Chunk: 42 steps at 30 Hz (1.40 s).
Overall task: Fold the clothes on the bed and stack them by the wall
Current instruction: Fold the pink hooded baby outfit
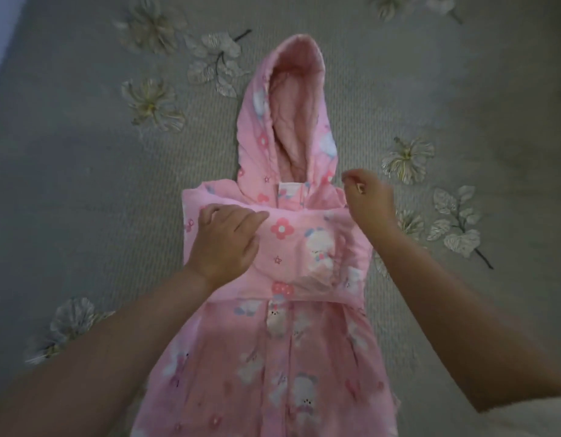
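Bed cover (93,190) fills the view: grey-beige ribbed fabric w/ pale flower and leaf prints, e.g. one flower (407,159) at 2 o'clock of my right hand and a leaf sprig (459,225) at 3. Nearest me at 5 o'clock a pale bit of my sleeve (538,417) cuts into the corner. Far off at 10 o'clock a lighter strip (1,29) runs along the frame edge; can't tell if it's wall or floor.

Hard to see: the pink hooded garment (282,342) runs off the bottom edge at 6 o'clock, so its hem is cut off. Light is dim and the near part is blurry, so the prints there only read as white animal shapes and flowers. My left palm hides what lies under it.

The garment lies flat mid-bed, long axis 6 to 12 o'clock, hood (291,99) pointing to 12, open side up w/ plain pink lining showing. A sleeve (304,253) is folded across the chest, running 9 to 3.

My left hand (225,244) rests on the folded sleeve at its 9 o'clock end, fingers loosely bent and spread, pressing rather than gripping. My right hand (367,197) is at the shoulder, just 3 o'clock of the hood base, fingers curled in; can't tell if it pinches cloth.
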### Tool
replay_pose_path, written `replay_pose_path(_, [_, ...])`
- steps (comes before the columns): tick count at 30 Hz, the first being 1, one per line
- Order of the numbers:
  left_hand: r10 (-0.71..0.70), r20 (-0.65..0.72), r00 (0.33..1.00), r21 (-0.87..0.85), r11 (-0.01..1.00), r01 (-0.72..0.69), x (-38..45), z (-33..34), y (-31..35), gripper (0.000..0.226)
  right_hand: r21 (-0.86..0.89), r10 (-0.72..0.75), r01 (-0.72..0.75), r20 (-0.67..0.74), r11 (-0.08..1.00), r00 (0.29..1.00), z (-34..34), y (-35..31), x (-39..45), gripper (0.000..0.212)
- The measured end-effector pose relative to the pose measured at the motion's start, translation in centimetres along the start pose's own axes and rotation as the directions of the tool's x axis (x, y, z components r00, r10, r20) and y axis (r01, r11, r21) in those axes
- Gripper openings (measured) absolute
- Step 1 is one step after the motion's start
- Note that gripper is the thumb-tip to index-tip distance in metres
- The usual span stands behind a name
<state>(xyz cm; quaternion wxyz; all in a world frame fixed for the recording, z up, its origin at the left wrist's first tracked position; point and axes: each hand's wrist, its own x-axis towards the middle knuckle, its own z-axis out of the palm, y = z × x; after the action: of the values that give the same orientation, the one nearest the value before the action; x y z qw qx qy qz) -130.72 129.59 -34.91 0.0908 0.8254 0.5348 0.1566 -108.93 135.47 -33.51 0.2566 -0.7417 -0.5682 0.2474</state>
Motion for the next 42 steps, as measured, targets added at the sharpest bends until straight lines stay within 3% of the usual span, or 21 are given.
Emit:
replay_pose_path(3, [-0.123, -0.017, 0.992, -0.155, 0.981, 0.119, 2.7, -0.1, -0.9, 0.035, 0.075, 0.082, -0.083, 0.021, 0.994, 0.996, 1.1, -2.4, 5.1, 0.032])
replay_pose_path(5, [-0.236, -0.028, 0.971, -0.212, 0.951, 0.225, 4.3, -0.4, -2.0, 0.026, 0.074, 0.074, -0.077, 0.051, 0.994, 0.996, 2.1, -4.3, 8.6, 0.047])
replay_pose_path(8, [-0.320, 0.009, 0.947, -0.259, 0.915, 0.311, 5.9, -1.0, -3.7, 0.032, 0.065, 0.094, -0.100, 0.091, 0.993, 0.991, 3.9, -6.7, 13.4, 0.070])
replay_pose_path(10, [-0.319, 0.004, 0.948, -0.268, 0.913, 0.308, 6.4, -1.3, -4.5, 0.037, 0.083, 0.149, -0.155, 0.071, 0.984, 0.986, 4.8, -7.4, 15.7, 0.069])
replay_pose_path(13, [-0.357, -0.004, 0.934, -0.335, 0.881, 0.335, 7.1, -2.1, -5.3, 0.043, 0.165, 0.177, -0.177, 0.013, 0.970, 0.984, 4.9, -8.0, 16.0, 0.047])
replay_pose_path(15, [-0.451, -0.050, 0.891, -0.465, 0.800, 0.379, 8.0, -2.6, -5.7, 0.038, 0.254, 0.044, -0.055, 0.050, 0.966, 0.998, 4.2, -7.9, 13.7, 0.046])
replay_pose_path(17, [-0.597, -0.066, 0.799, -0.588, 0.671, 0.453, 9.1, -3.2, -5.9, 0.031, 0.268, -0.199, 0.147, 0.176, 0.952, 0.964, 2.7, -7.1, 9.6, 0.052])
replay_pose_path(19, [-0.694, 0.000, 0.720, -0.716, 0.503, 0.484, 10.2, -3.9, -5.9, 0.033, 0.213, -0.474, 0.428, 0.267, 0.878, 0.839, 0.6, -5.3, 4.8, 0.047])
replay_pose_path(20, [-0.700, 0.049, 0.713, -0.746, 0.449, 0.492, 10.7, -4.1, -5.9, 0.036, 0.179, -0.581, 0.553, 0.295, 0.813, 0.759, -0.5, -4.1, 2.4, 0.045])
replay_pose_path(22, [-0.635, 0.146, 0.758, -0.691, 0.483, 0.538, 10.9, -4.2, -5.5, 0.056, 0.082, -0.683, 0.710, 0.371, 0.699, 0.629, -2.3, -1.5, -2.2, 0.044])
replay_pose_path(24, [-0.492, 0.296, 0.819, -0.566, 0.600, 0.566, 10.4, -4.1, -4.4, 0.093, -0.045, -0.680, 0.776, 0.453, 0.629, 0.577, -3.2, 1.0, -6.2, 0.044])
replay_pose_path(26, [-0.311, 0.442, 0.841, -0.510, 0.685, 0.521, 9.9, -3.8, -2.6, 0.116, -0.147, -0.627, 0.782, 0.517, 0.605, 0.583, -3.2, 3.1, -9.1, 0.049])
replay_pose_path(29, [0.042, 0.587, 0.808, -0.591, 0.705, 0.393, 9.3, -3.6, 0.1, 0.117, -0.218, -0.602, 0.757, 0.489, 0.615, 0.631, -2.6, 4.8, -11.3, 0.042])
replay_pose_path(31, [0.235, 0.640, 0.732, -0.566, 0.789, 0.241, 8.5, -3.6, 1.5, 0.113, -0.264, -0.567, 0.706, 0.443, 0.658, 0.694, -2.5, 5.3, -11.8, 0.037])
replay_pose_path(33, [0.298, 0.639, 0.709, -0.459, 0.888, 0.041, 6.8, -3.6, 2.5, 0.085, -0.172, -0.540, 0.650, 0.423, 0.741, 0.727, -2.6, 5.6, -12.2, 0.034])
replay_pose_path(35, [0.312, 0.568, 0.761, -0.332, 0.934, -0.135, 4.2, -3.6, 3.3, 0.044, 0.020, -0.535, 0.577, 0.401, 0.817, 0.743, -3.1, 5.6, -12.7, 0.019])
replay_pose_path(38, [0.348, 0.464, 0.815, -0.167, 0.938, -0.305, -1.2, -2.8, 4.9, 0.021, 0.093, -0.341, 0.329, 0.326, 0.940, 0.881, -4.0, 4.7, -12.9, 0.026])
replay_pose_path(40, [0.353, 0.363, 0.862, -0.111, 0.935, -0.337, -5.2, -1.5, 5.9, 0.017, 0.074, -0.150, 0.135, 0.249, 0.988, 0.957, -4.5, 4.0, -12.1, 0.031])
replay_pose_path(42, [0.282, 0.321, 0.904, -0.073, 0.959, -0.273, -8.3, 0.1, 7.0, 0.013, 0.026, -0.188, 0.186, 0.152, 0.982, 0.970, -4.8, 2.6, -10.2, 0.024])
